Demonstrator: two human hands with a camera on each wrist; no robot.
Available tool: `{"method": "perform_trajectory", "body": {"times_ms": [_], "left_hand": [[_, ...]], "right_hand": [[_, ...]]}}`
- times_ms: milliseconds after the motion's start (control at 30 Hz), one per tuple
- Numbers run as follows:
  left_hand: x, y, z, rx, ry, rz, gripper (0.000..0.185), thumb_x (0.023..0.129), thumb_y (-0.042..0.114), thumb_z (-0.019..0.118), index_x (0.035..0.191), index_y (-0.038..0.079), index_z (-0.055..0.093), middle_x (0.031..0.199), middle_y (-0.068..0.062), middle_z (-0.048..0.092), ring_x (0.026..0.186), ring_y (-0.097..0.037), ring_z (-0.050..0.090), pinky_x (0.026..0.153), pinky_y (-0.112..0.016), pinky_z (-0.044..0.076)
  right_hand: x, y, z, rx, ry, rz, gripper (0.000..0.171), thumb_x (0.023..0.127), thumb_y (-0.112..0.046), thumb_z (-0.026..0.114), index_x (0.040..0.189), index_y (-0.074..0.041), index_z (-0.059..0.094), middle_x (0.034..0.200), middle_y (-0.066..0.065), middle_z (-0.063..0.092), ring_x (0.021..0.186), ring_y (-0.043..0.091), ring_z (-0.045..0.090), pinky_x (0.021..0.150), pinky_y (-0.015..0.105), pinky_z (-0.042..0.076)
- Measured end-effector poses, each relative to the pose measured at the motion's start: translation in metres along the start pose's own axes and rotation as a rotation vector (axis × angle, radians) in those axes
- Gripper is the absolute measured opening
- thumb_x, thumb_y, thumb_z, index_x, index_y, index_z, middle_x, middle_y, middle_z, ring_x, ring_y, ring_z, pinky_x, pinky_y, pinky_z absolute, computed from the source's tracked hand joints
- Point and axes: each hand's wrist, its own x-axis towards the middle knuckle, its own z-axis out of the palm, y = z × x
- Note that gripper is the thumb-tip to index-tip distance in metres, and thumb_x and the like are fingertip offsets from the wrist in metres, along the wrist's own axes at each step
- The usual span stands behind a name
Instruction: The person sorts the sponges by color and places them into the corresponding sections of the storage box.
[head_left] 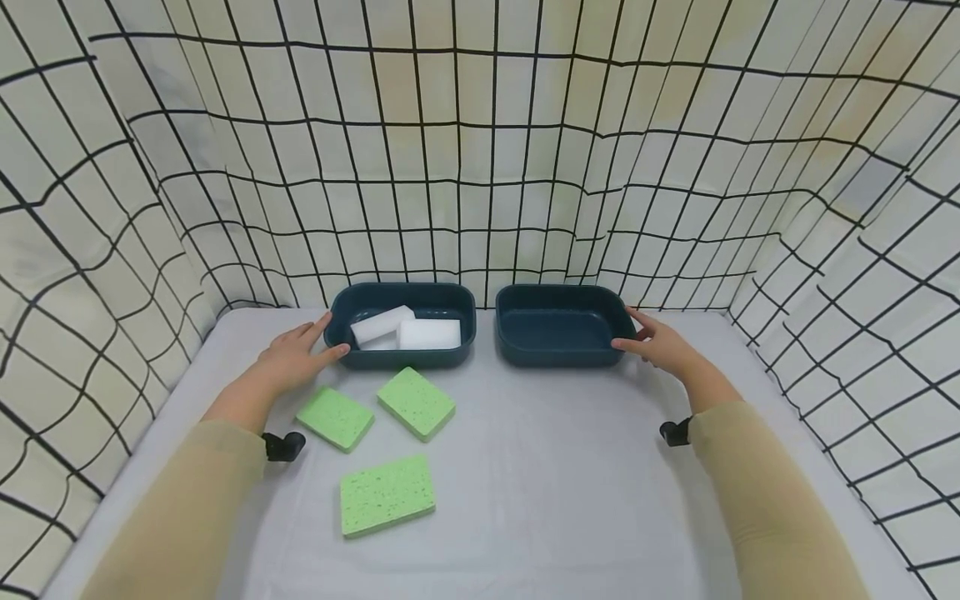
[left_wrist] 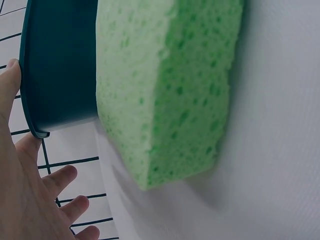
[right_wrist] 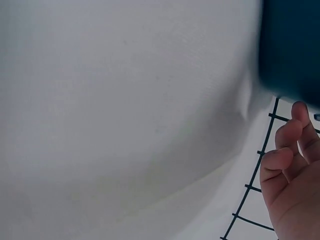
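Both hands rest against the outer ends of two dark teal tubs, fingers fairly straight, neither one clasping anything. Nearest the table's (head_left: 570,467) front edge lies a large green sponge (head_left: 387,495), with two smaller green sponges (head_left: 335,417) just beyond it, toward the left. Past them the left hand (head_left: 296,360) touches the left tub (head_left: 356,302), which holds white foam blocks (head_left: 406,330); the right hand (head_left: 660,343) touches the bare right tub (head_left: 558,323), seemingly to steady both. Behind, at the table's back edge, hangs a grid-patterned curtain (head_left: 480,167)
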Motion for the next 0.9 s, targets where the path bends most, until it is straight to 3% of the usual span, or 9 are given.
{"method": "perform_trajectory", "body": {"times_ms": [300,633,900], "left_hand": [[0.0010,0.0007,0.0009,-0.004,0.012,0.005,0.097,0.092,0.078,0.030,0.160,0.017,-0.002,0.158,-0.034,0.008,0.139,-0.061,0.006,0.107,-0.077,0.011],[0.0014,-0.0034,0.0020,-0.005,0.016,0.007,0.096,0.093,0.077,0.030,0.160,0.016,-0.003,0.158,-0.034,0.009,0.139,-0.061,0.007,0.106,-0.077,0.012],[-0.0010,-0.0050,-0.0012,-0.024,0.057,0.023,0.091,0.096,0.073,0.029,0.160,0.018,-0.007,0.158,-0.034,0.010,0.140,-0.060,0.009,0.107,-0.076,0.012]], "right_hand": [[0.0023,0.0033,0.0045,0.024,0.008,-0.019,0.103,0.082,-0.069,0.066,0.161,-0.027,0.013,0.116,0.014,0.051,0.085,0.025,0.058,0.068,0.035,0.042],[0.0020,-0.0002,0.0065,0.011,0.030,-0.034,0.105,0.082,-0.068,0.067,0.161,-0.024,0.013,0.106,0.013,0.055,0.084,0.025,0.060,0.070,0.034,0.042],[0.0012,-0.0017,0.0060,-0.001,0.020,-0.027,0.103,0.084,-0.064,0.068,0.161,-0.022,0.013,0.111,0.015,0.055,0.087,0.026,0.063,0.073,0.036,0.043]]}}
